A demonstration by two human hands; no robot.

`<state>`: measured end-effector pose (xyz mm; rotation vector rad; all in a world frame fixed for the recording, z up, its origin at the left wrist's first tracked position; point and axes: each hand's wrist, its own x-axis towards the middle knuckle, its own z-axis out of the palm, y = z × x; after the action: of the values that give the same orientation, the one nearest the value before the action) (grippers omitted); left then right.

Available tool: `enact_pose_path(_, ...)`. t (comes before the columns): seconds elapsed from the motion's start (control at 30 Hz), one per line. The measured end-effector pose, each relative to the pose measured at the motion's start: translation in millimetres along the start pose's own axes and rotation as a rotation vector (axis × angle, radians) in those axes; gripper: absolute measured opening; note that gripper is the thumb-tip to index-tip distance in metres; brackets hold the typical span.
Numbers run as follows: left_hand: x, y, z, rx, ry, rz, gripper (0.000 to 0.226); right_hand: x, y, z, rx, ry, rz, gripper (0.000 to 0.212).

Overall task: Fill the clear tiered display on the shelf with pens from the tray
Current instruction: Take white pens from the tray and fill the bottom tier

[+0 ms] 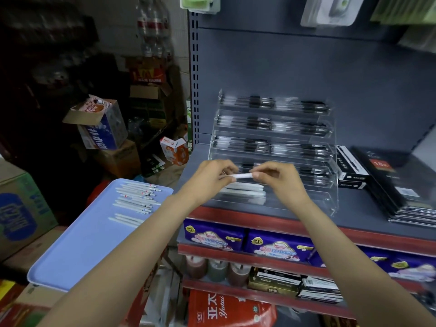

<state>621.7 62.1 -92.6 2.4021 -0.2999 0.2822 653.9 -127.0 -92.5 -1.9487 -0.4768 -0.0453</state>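
A clear tiered display (328, 159) stands on the grey shelf (358, 208). Its upper tiers hold black pens; the lowest tier holds several white pens (245, 191). My left hand (212, 177) and my right hand (276, 175) pinch the two ends of one white pen (243, 176), held level just above the lowest tier. A light blue tray (77, 251) at the lower left carries several more white pens (136, 197) near its far end.
Black boxes (354, 168) and a stack of dark packs (405, 190) lie right of the display. Purple packets fill the shelf below. Cardboard boxes and bottled water crowd the floor at left, behind the tray.
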Motion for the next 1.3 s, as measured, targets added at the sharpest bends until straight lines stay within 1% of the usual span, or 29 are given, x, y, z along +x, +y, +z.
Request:
enact_pose_path(0.07, 2.9, -1.4, -2.7, 0.009, 0.014, -0.026, 0.019, -0.3, 4.2, -8.2, 0.03, 0.038, 0.024, 0.018)
enact_pose_path(0.1, 3.1, -3.6, -3.9, 0.03, 0.009, -0.025, 0.017, -1.2, 8.1, -12.0, 0.017, 0.05, 0.033, 0.015)
enact_pose_path(0.17, 1.6, -9.2, -3.6, 0.099, -0.027, -0.02, 0.015, -3.6, 16.9, -15.6, -0.074, 0.049, 0.051, 0.008)
enact_pose_path(0.3, 0.0, -18.1, 5.4, 0.25, -0.092, -0.015, 0.018, -5.9, 28.6, -7.8, -0.223, 0.023, 0.067, 0.006)
enact_pose_path(0.47, -3.1, -24.3, 8.3, 0.316, -0.155, -0.031, 0.018, -7.6, 31.9, -1.4, -0.414, -0.039, 0.03, 0.009)
enact_pose_path(0.67, -8.7, -28.0, 9.5, 0.317, -0.134, -0.007, 0.019, -7.8, 33.9, 2.5, -0.453, -0.068, 0.025, 0.009)
enact_pose_path(0.83, -7.7, -23.7, 8.9, 0.442, -0.146, 0.006, 0.024, -3.0, 28.2, 2.1, -0.537, -0.133, 0.011, 0.01)
enact_pose_path(0.93, -6.0, -25.0, 7.9, 0.465, -0.163, -0.002, 0.024, -1.3, 25.4, 1.4, -0.55, -0.162, 0.03, 0.012)
enact_pose_path(1.07, -3.2, -25.6, 7.7, 0.438, -0.172, -0.029, 0.024, -2.4, 24.2, 1.2, -0.539, -0.154, 0.052, 0.01)
enact_pose_path(1.3, -2.3, -26.7, 7.2, 0.508, -0.149, -0.028, 0.021, -2.1, 21.7, 7.4, -0.619, -0.117, 0.043, 0.011)
